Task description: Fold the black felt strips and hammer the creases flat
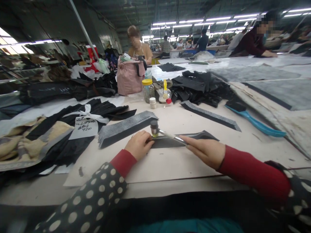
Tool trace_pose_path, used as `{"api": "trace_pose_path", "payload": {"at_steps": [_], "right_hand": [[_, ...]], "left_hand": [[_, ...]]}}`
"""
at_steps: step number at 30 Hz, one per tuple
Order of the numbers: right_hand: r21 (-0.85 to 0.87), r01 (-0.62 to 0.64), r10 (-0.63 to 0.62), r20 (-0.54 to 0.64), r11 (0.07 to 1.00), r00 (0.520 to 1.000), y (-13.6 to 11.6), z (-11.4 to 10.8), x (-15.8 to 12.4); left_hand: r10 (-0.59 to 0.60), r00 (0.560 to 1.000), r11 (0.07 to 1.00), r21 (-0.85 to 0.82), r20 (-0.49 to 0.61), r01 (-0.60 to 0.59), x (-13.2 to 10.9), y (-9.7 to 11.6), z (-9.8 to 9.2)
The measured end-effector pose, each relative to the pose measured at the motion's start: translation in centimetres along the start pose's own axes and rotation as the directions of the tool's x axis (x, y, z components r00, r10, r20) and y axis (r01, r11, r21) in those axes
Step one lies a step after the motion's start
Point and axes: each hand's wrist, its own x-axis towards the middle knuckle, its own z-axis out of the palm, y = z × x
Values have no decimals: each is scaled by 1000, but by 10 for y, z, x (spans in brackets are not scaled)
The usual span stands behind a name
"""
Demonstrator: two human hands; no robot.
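Note:
My right hand (206, 150) is wrapped round the handle of a hammer (167, 133). The hammer's round dark head is over the left end of a dark strip of material (167, 143), right by my left fingers; whether it touches the strip I cannot tell. With curled fingers, my left hand (139, 144) grips that same end of the strip against the table. Its fingertips are partly hidden. Behind my left hand lies a stack of grey-and-black strips (128, 126), fanned at the ends. Another such stack (210, 115) lies beyond my right hand.
A blue-handled brush (257, 123) lies at the right. Behind the strips stand a yellow-lidded jar (147, 91), a small white bottle (152, 103) and a pink bag (130, 77). Black pieces with a tag (84, 127) are heaped left. A co-worker (252, 40) leans over the far right table.

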Motion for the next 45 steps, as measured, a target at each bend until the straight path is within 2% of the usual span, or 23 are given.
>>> {"api": "trace_pose_path", "payload": {"at_steps": [3,4,9,11,15,17,20,23,26,28,29,30,32,34,36,38,40,42,45], "right_hand": [[75,-4,17,-171,997,985,7,-3,-6],[77,-22,37,-195,997,980,10,-1,-11],[-17,-104,103,-25,994,994,34,8,-28],[-18,-94,93,-71,995,993,49,-1,-28],[-100,-82,55,-249,992,967,85,-28,-16],[-178,-81,35,-251,981,967,104,-30,-6],[-286,-99,50,-172,953,984,127,-15,9],[-290,-84,50,-121,953,991,140,6,20],[-196,-69,26,-215,978,976,139,12,24],[-82,-131,103,-284,988,953,131,8,22],[9,-184,180,-258,983,949,127,5,21],[112,-249,266,-184,962,946,122,4,20],[319,-363,369,46,875,928,113,4,18],[512,-406,337,227,757,914,109,8,16],[693,-356,227,275,627,934,107,14,15],[814,-273,131,240,514,962,105,20,14],[854,-193,119,154,483,981,101,25,13],[842,-133,148,64,524,987,93,29,14],[800,-48,161,-62,598,985,77,32,18]], "left_hand": [[4,1000,1000,-14,-17,-4,0,0,0],[4,1000,1000,-18,-19,-5,0,1,-1],[-38,999,998,-50,-7,38,1,3,-1],[-68,998,993,-101,-12,66,1,1,0],[-98,995,980,-179,-35,90,2,-5,4],[-95,995,985,-144,-36,89,3,-7,6],[-101,995,991,-92,-4,101,4,-8,7],[-92,995,991,-91,21,94,3,-8,7],[-69,997,987,-141,26,72,3,-8,6],[-55,998,980,-190,26,59,4,-8,5],[-53,998,976,-211,29,58,4,-8,4],[-55,998,972,-225,35,62,4,-7,4],[-68,996,970,-230,49,78,5,-7,4],[-74,996,974,-211,57,84,5,-8,5],[-68,996,980,-185,56,77,4,-11,5],[-62,997,988,-136,46,68,4,-14,3],[-62,998,998,-17,6,62,5,-13,-3],[-35,997,988,150,-62,44,7,-3,-13],[66,989,954,297,-132,-24,19,29,-28]]}}
